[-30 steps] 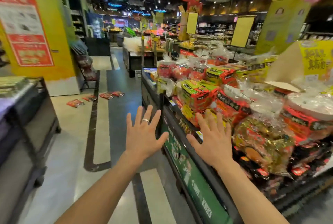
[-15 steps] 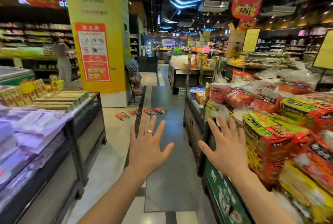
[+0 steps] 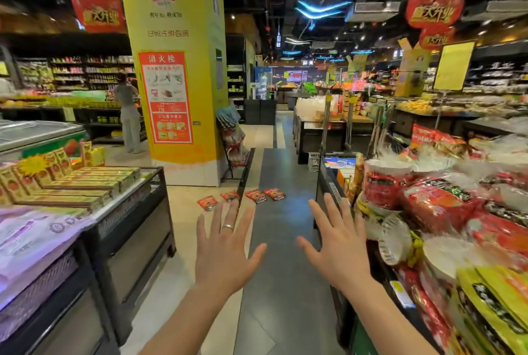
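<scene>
Left hand (image 3: 225, 251) and right hand (image 3: 338, 249) spread open, red packets (image 3: 256, 195) on the floor (image 3: 280, 283) ahead

Both hands hold nothing, with fingers straight and apart, and the left one wears a ring (image 3: 227, 227). The four red packets lie in a row near the foot of the yellow pillar (image 3: 200, 25), well apart from the hands. They look light, soft and a little slippery, so I would pinch each at its edge seam. Their print is too small to read, and the red poster (image 3: 167, 97) on the pillar is headed 消火栓
</scene>
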Tool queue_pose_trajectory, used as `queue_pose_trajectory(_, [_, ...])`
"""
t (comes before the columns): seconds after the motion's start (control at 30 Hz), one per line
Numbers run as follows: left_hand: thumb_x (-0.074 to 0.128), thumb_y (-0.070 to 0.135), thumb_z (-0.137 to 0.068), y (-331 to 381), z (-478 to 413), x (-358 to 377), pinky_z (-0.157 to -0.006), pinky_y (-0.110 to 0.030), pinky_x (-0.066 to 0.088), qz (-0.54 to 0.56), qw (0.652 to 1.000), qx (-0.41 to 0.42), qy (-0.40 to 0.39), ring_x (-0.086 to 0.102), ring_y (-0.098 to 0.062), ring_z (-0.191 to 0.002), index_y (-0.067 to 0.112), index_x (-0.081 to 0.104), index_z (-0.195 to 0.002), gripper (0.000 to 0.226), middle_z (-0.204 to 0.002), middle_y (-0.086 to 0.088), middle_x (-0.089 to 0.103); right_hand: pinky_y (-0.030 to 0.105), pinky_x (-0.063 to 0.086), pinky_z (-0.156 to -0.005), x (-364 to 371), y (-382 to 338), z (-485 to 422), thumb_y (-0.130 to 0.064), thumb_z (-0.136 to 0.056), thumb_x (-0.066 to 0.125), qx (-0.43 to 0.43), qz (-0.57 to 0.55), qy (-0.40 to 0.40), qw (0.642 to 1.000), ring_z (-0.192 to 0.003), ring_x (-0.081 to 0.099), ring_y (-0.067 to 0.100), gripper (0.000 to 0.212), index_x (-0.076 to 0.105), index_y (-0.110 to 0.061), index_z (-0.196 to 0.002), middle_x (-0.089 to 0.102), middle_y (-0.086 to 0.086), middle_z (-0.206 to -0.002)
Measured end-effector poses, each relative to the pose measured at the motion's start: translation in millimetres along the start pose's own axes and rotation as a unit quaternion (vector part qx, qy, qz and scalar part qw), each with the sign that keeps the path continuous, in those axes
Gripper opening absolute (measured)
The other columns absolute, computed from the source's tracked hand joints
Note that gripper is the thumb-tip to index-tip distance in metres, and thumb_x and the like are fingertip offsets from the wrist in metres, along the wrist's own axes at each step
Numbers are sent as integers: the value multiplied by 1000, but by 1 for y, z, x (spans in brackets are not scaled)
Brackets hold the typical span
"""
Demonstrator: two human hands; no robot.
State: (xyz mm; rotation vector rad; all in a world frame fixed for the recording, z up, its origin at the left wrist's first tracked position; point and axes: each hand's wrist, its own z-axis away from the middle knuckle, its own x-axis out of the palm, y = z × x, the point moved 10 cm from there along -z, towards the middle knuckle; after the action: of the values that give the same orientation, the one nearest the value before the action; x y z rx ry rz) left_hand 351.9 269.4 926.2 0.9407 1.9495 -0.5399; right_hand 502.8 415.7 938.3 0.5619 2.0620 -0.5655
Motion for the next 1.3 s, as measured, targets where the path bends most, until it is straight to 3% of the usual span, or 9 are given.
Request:
queue_pose_trajectory(0.27, [41, 70, -81, 6, -135, 102, -112, -58, 12, 3, 1000, 0, -5, 38, -35, -144, 27, 54, -143, 77, -153, -7, 47, 62, 39, -105, 96, 41, -137, -67, -80, 36, -6, 23, -9, 1000, -143, 37, 38, 75, 44, -30, -145, 43, 8, -154])
queue_pose_trajectory(0.5, [39, 71, -81, -20, -300, 207, -112, -62, 18, 18, 1000, -4, 0, 39, -37, -144, 29, 54, -143, 77, -153, -7, 46, 60, 44, -100, 192, 68, -299, -67, -77, 39, -15, 47, -31, 998, -137, 45, 39, 74, 41, -33, -142, 49, 8, -149])
queue_pose_trajectory(0.63, [38, 69, -81, -25, -395, 261, -111, -64, 21, 23, 1000, 13, -8, 40, -39, -143, 28, 55, -143, 77, -152, -8, 48, 56, 14, -118, 236, 87, -388, -70, -82, 30, -8, 55, -47, 997, -153, 9, 34, 79, 21, -39, -155, 12, 2, -166])
queue_pose_trajectory(0.73, [38, 68, -81, -26, -453, 299, -112, -63, 19, 34, 999, 24, -10, 39, -39, -143, 27, 56, -142, 76, -152, -9, 48, 62, 39, -104, 264, 105, -444, -68, -78, 41, 13, 46, -40, 998, -140, 40, 40, 75, 39, -34, -145, 43, 8, -154])
queue_pose_trajectory(0.8, [38, 68, -81, -28, -487, 323, -113, -61, 18, 35, 999, 24, -6, 38, -38, -143, 27, 56, -141, 75, -152, -8, 48, 64, 43, -99, 290, 119, -479, -67, -76, 41, 23, 38, -58, 997, -135, 47, 41, 74, 43, -33, -142, 50, 9, -148])
queue_pose_trajectory(0.97, [37, 70, -81, -29, -576, 396, -112, -60, 14, 36, 999, 21, -16, 36, -36, -145, 29, 53, -144, 77, -154, -6, 46, 60, 19, -116, 348, 156, -573, -71, -77, 27, 31, 8, -37, 999, -151, 15, 35, 84, 35, -34, -152, 22, 4, -164])
queue_pose_trajectory(1.07, [36, 71, -82, -27, -636, 445, -112, -61, 15, 39, 999, 7, -23, 35, -36, -146, 31, 50, -146, 77, -155, -5, 44, 59, 15, -117, 394, 179, -635, -72, -76, 23, 24, -3, -43, 999, -152, 10, 34, 86, 32, -34, -153, 18, 3, -165])
queue_pose_trajectory(1.2, [31, 74, -82, -21, -726, 503, -113, -57, 5, 14, 999, -21, -27, 30, -34, -149, 34, 44, -149, 80, -159, -4, 37, 62, 25, -112, 447, 214, -730, -70, -79, 30, 11, -7, -41, 999, -149, 23, 38, 82, 41, -31, -150, 30, 7, -161])
queue_pose_trajectory(1.3, [34, 74, -83, -19, -796, 534, -114, -57, 7, 10, 999, -48, -23, 28, -33, -150, 34, 44, -150, 78, -160, -3, 35, 57, 9, -119, 483, 237, -803, -73, -76, 16, -1, -24, -61, 998, -153, 3, 33, 89, 24, -34, -156, 10, 2, -167])
